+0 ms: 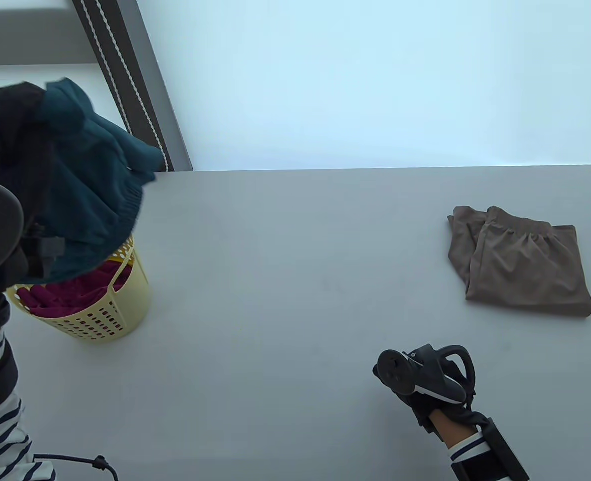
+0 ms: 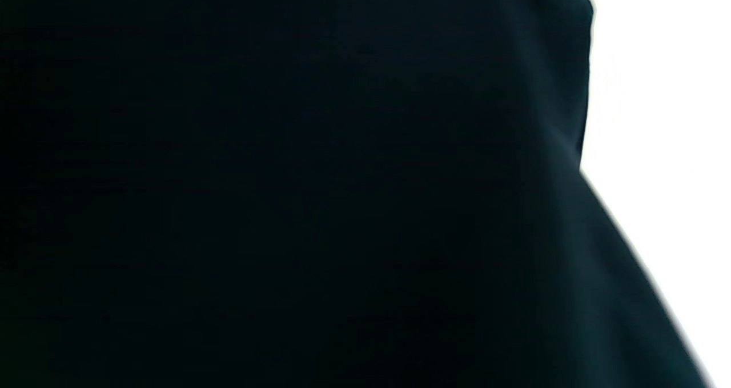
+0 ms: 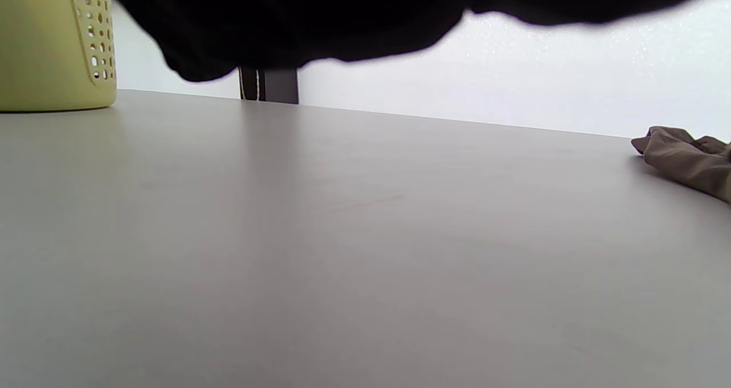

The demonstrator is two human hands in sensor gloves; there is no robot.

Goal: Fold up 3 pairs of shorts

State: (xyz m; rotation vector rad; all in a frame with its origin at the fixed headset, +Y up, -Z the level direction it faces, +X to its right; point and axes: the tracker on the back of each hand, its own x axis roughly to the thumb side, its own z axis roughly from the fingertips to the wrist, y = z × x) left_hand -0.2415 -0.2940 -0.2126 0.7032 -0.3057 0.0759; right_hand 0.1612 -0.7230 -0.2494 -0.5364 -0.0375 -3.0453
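My left hand (image 1: pixel 22 120) is raised high at the far left and grips a pair of teal shorts (image 1: pixel 100 170), which hang bunched over a yellow perforated basket (image 1: pixel 102 315). The teal shorts (image 2: pixel 285 182) fill the left wrist view as dark cloth. A magenta pair of shorts (image 1: pixel 70 295) lies inside the basket. A brown pair of shorts (image 1: pixel 521 260) lies folded on the table's right side, also seen as brown shorts (image 3: pixel 688 159) in the right wrist view. My right hand (image 1: pixel 415 386) rests low near the front of the table, holding nothing, its fingers mostly hidden under the tracker.
The grey table (image 1: pixel 285 280) stretches between the basket and the brown shorts. A dark window frame with a bead cord (image 1: pixel 135 85) stands behind the table's far left edge. The basket (image 3: pixel 54 45) shows at the left of the right wrist view.
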